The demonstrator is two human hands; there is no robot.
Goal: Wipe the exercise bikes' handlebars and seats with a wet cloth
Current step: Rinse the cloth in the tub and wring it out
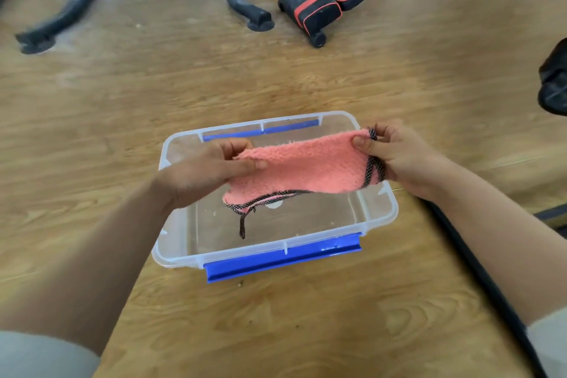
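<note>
Both hands are gripping the pink cloth: my left hand and right hand are pinching opposite ends, its long axis stretching left-to-right between them, hanging directly above the clear tub.

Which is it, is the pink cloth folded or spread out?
Folded: the cloth is a doubled strip, layered edges showing at its lower left, held between left hand and right hand over the box.

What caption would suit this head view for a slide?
The left hand and right hand hold a pink cloth over a clear box with blue latches on a wooden floor.
</note>
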